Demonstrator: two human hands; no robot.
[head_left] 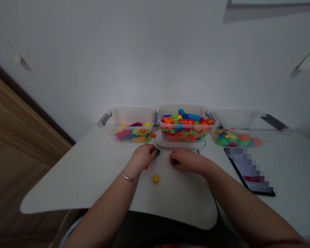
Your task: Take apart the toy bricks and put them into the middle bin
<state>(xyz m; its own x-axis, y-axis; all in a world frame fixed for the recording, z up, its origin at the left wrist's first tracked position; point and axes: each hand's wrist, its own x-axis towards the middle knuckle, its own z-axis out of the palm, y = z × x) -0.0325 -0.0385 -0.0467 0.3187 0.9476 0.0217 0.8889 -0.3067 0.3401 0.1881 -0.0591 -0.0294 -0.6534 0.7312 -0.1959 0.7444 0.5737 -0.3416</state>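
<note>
My left hand (pixel 142 157), with a silver bangle at its wrist, is closed over the white table. A dark green toy brick (pixel 157 152) pokes out from its fingertips. My right hand (pixel 184 160) is curled a little to the right, around a dark blue toy brick (pixel 176 162) that shows only in part. Beside my left palm lies an orange-red piece (pixel 146 168), mostly covered by the hand. Nearer to me, a small yellow brick (pixel 155 178) rests on the table between my forearms.
Three clear plastic bins line the wall: a left bin (pixel 129 119) with small colourful pieces, a middle bin (pixel 167 109) of bricks on a lid (pixel 181 145), and a right bin (pixel 237 119) with rounded pieces. A phone or tablet (pixel 250 172) lies to the right.
</note>
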